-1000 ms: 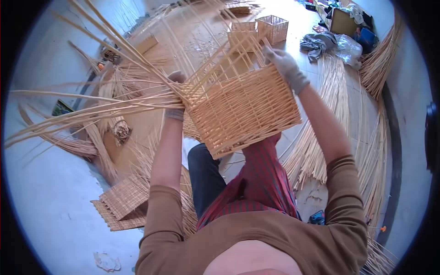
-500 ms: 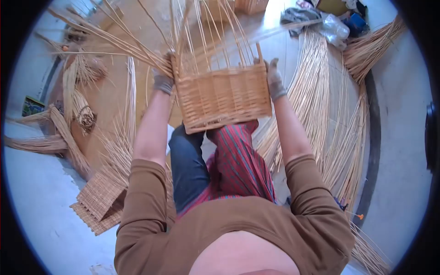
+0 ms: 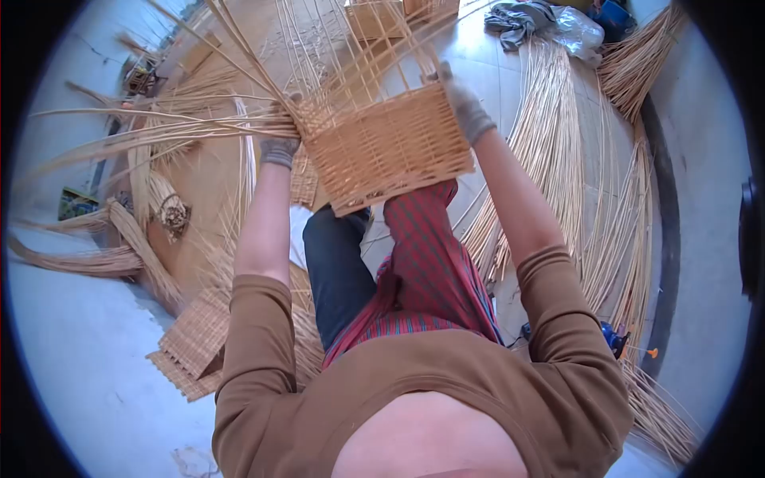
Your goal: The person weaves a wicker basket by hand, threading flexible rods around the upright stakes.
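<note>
A partly woven wicker basket (image 3: 390, 147) is held up tilted in front of me, over my knees, with long unwoven stakes (image 3: 382, 60) rising from its far side. My left hand (image 3: 279, 150), in a grey glove, is closed at its left corner, the fingers mostly hidden behind the wicker. Several long canes (image 3: 199, 126) stick out leftward from that corner. My right hand (image 3: 467, 105), also gloved and slightly blurred, grips the upper right corner.
Loose cane bundles (image 3: 542, 143) spread over the floor on the right, with another bundle (image 3: 641, 64) behind. At left lie tied bundles (image 3: 169, 203) and flat woven panels (image 3: 195, 331). A box (image 3: 374, 20), grey cloth (image 3: 518, 20) and plastic bag (image 3: 575, 33) are at the back.
The basket has turned and tilted, its right side rising, and the left canes have swung lower. My right hand has moved up and slightly left along with the basket's corner.
</note>
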{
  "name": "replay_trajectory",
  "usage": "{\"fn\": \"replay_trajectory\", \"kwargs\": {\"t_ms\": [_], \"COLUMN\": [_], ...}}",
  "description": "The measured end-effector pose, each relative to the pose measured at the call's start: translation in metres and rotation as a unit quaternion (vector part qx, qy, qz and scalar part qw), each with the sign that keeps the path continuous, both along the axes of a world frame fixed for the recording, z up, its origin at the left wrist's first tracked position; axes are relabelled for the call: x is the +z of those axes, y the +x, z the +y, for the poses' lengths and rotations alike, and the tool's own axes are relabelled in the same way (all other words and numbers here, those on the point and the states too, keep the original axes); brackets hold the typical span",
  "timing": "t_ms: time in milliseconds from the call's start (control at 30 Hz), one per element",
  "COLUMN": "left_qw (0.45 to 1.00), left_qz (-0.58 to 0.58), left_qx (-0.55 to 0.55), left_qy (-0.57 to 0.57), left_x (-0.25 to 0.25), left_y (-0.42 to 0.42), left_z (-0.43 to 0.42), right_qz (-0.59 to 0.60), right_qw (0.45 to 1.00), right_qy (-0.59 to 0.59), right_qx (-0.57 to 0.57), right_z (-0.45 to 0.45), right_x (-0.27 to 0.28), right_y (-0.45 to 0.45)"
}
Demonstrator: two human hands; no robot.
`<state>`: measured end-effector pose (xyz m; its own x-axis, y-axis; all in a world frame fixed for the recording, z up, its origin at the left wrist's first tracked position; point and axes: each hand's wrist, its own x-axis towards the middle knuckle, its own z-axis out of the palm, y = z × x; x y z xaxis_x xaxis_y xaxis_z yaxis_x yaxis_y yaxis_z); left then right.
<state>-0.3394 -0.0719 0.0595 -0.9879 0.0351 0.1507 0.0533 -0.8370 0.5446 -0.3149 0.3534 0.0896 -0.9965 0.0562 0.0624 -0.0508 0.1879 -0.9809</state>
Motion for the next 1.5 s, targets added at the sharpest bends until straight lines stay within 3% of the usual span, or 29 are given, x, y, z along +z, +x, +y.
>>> {"fn": "replay_trajectory", "kwargs": {"t_ms": [100,233,300,367,433,567,633,667,733,900,1033,1100,1167,1233,1267,1300,1367,1400,1433,1500], "left_qw": [0.987,0.994,0.996,0.989,0.972,0.980,0.987,0.984,0.980,0.989,0.987,0.989,0.995,0.994,0.993,0.993,0.981,0.972,0.980,0.983], "left_qz": [0.060,0.066,0.091,0.106,0.203,0.143,0.135,0.144,0.162,0.137,0.136,0.127,0.086,0.097,0.104,0.104,0.165,0.194,0.178,0.158], "left_qx": [-0.149,-0.068,-0.019,-0.093,-0.121,-0.131,-0.083,-0.099,-0.113,-0.052,-0.083,-0.073,-0.009,-0.027,-0.047,-0.049,-0.101,-0.133,-0.087,-0.094], "left_qy": [0.017,0.057,-0.001,0.039,0.013,0.042,0.027,0.026,0.024,-0.003,0.033,0.033,0.046,0.031,0.015,0.012,0.015,0.018,-0.015,-0.007], "left_x": [0.016,0.041,0.051,0.041,0.038,-0.012,-0.004,0.002,0.003,-0.002,-0.001,0.001,0.004,-0.007,-0.013,-0.009,-0.001,-0.006,-0.008,-0.017], "left_y": [0.022,0.074,0.104,0.127,0.153,0.165,0.172,0.174,0.167,0.171,0.170,0.174,0.178,0.169,0.164,0.167,0.169,0.164,0.169,0.174], "left_z": [-0.036,-0.045,-0.038,-0.042,-0.033,-0.046,-0.030,-0.026,-0.034,-0.031,-0.030,-0.027,-0.020,-0.036,-0.046,-0.042,-0.032,-0.035,-0.034,-0.036], "right_qz": [-0.032,-0.003,-0.011,-0.021,0.013,0.010,0.084,0.078,0.117,0.099,0.049,0.094,0.136,0.179,0.102,0.019,0.004,0.049,0.092,0.086], "right_qw": [0.999,0.994,0.992,0.989,0.993,0.984,0.991,0.992,0.958,0.942,0.925,0.943,0.941,0.937,0.989,0.996,0.999,0.993,0.964,0.949], "right_qy": [-0.042,-0.105,-0.127,-0.140,-0.101,-0.173,-0.052,-0.047,0.246,0.306,0.367,0.318,0.311,0.299,0.108,-0.089,-0.036,0.109,0.249,0.299], "right_qx": [-0.002,-0.016,-0.017,-0.027,-0.063,-0.048,-0.090,-0.089,-0.091,-0.092,-0.088,-0.013,0.003,0.016,0.004,-0.008,-0.016,-0.011,-0.005,-0.042], "right_z": [-0.014,-0.032,-0.040,-0.042,-0.051,-0.054,-0.052,-0.053,-0.059,-0.076,-0.077,-0.063,-0.044,-0.031,-0.025,-0.021,-0.019,-0.022,-0.028,-0.033], "right_x": [0.039,0.071,0.056,0.034,0.011,-0.038,-0.041,-0.045,-0.044,-0.060,-0.052,-0.063,-0.084,-0.084,-0.080,-0.077,-0.071,-0.070,-0.065,-0.059], "right_y": [0.020,0.083,0.098,0.120,0.142,0.160,0.183,0.207,0.252,0.278,0.280,0.277,0.266,0.257,0.255,0.253,0.245,0.241,0.239,0.252]}}
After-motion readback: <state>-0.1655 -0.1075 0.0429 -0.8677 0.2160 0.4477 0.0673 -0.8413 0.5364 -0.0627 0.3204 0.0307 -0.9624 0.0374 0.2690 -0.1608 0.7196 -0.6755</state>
